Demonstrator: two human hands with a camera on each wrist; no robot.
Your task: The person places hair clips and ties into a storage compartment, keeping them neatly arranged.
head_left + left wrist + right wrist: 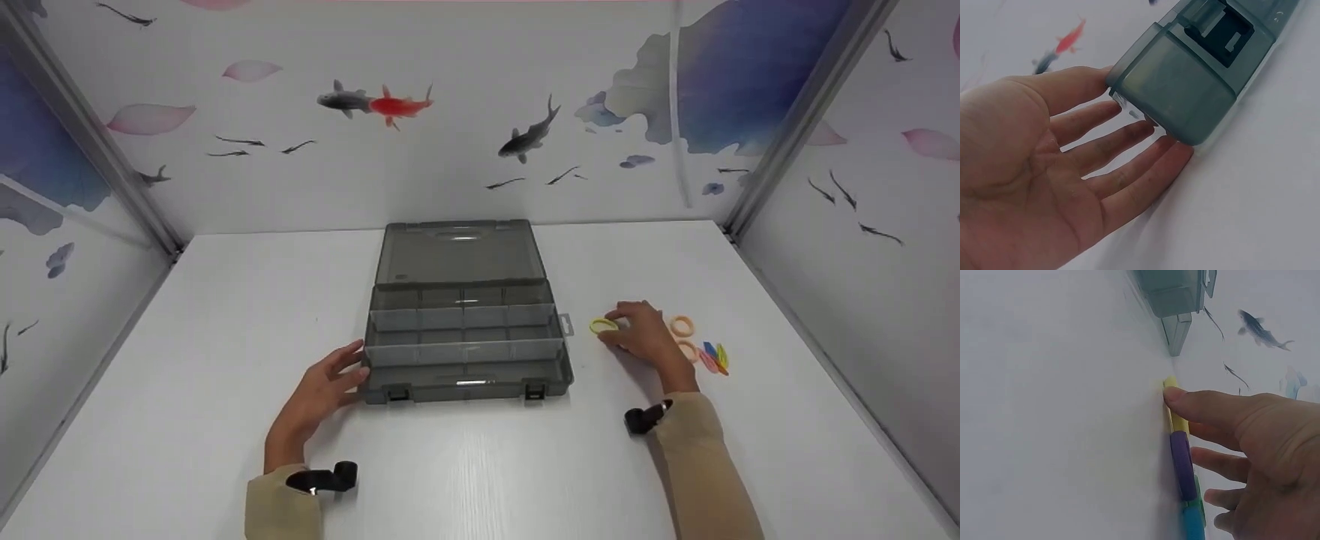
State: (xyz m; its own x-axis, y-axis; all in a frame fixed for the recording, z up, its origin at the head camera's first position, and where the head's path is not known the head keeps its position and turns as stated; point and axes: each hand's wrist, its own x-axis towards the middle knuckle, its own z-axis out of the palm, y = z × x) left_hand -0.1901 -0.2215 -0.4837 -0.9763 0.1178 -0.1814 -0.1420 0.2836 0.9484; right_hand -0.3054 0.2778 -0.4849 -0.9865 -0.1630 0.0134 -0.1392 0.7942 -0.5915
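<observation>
A grey see-through compartment box [465, 375] lies with its lid [461, 255] swung back. My left hand [321, 394] is at its left end, with the thumb by the rim and fairly straight fingertips against the end wall [1171, 90]. To the right of the box, my right hand [641, 334] pinches a yellow hair tie [603, 325] between thumb and index finger; the tie [1176, 405] is edge-on in the right wrist view. Just past it, a purple band [1183, 464], a blue band [1193, 523] and something green [1199, 495] are lined up below the other fingers.
Two peach rings [682, 325] lie right of my right hand. Several small coloured hair clips [712, 358] are bunched beside them. A hanging tab [567, 324] juts from the box's right side. Printed walls enclose the white table [465, 465] at back and sides.
</observation>
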